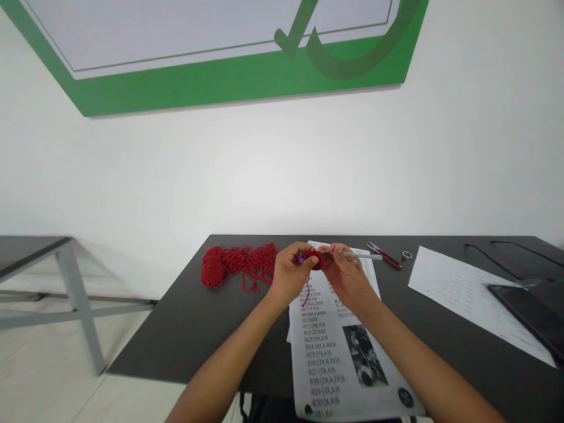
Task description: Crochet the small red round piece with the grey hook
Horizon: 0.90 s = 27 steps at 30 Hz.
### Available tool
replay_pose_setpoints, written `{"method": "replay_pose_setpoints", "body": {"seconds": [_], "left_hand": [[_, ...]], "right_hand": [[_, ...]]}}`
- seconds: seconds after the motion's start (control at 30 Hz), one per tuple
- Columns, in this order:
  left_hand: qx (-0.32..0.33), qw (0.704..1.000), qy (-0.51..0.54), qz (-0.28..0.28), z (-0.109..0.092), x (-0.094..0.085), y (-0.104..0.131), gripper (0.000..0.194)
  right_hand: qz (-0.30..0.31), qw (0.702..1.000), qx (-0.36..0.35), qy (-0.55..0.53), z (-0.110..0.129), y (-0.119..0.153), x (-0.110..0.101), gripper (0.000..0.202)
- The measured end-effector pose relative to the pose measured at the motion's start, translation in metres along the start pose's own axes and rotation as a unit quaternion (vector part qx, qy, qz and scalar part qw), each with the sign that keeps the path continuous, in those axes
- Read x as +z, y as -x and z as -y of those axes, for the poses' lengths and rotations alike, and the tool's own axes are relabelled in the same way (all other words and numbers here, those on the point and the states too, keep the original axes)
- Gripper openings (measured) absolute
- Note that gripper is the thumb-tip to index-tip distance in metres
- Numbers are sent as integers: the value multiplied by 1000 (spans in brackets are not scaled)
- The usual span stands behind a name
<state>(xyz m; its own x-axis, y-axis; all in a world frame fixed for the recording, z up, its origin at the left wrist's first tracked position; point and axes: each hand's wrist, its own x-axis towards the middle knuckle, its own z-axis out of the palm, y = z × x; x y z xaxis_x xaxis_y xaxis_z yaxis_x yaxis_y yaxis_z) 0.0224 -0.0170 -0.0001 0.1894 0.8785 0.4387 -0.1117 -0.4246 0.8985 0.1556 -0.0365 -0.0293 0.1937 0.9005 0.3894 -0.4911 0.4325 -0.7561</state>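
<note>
Pinched in my left hand (293, 270) is a small round piece of red crochet work (314, 259), with a bit of purple (302, 258) by the fingers. A red yarn tail dangles below it. My right hand (346, 273) is closed around a crochet hook (365, 255) with a light grey handle, its thin tip pointing left at the red piece. Both hands meet above a printed pattern sheet (321, 364) that lists rows of text beside a dark photo. Left of my hands, a ball of red yarn (214, 267) lies with a loose tangle of red strands (253, 264).
On the dark table (189, 329), small red-handled scissors (388, 257) and a small metal ring (406, 255) lie beyond my right hand. Farther right are another printed sheet (458, 294), a dark tablet or phone (529, 317) and eyeglasses (497, 264). A second table (30, 252) stands at left.
</note>
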Motion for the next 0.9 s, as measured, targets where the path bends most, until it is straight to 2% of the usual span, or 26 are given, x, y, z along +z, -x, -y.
{"method": "replay_pose_setpoints", "body": {"seconds": [0.1,0.2,0.37,0.43,0.5,0.6,0.67,0.77,0.9], "left_hand": [[33,999,-31,-19,-5,2,3,13],[40,999,-34,-4,-5,4,5,19],[58,997,-54,26,1,4,6,24],[80,993,-73,43,2,1,6,27],[91,990,-83,71,2,-3,5,38],[82,990,-66,96,1,-7,5,51],[62,995,-22,81,1,-9,3,47],[28,999,11,29,2,-11,-1,42],[69,995,-66,7,5,-13,-5,39]], "right_hand": [[7,991,-72,110,3,2,-2,25],[40,963,-129,235,11,2,-4,17],[60,925,-179,329,18,1,-8,13],[50,919,-188,342,18,1,-9,12],[37,922,-189,335,19,1,-8,12],[18,932,-181,313,21,1,-8,13],[23,935,-180,303,22,1,-6,12],[45,936,-184,297,22,5,-2,11],[55,930,-199,305,24,10,4,15]]}}
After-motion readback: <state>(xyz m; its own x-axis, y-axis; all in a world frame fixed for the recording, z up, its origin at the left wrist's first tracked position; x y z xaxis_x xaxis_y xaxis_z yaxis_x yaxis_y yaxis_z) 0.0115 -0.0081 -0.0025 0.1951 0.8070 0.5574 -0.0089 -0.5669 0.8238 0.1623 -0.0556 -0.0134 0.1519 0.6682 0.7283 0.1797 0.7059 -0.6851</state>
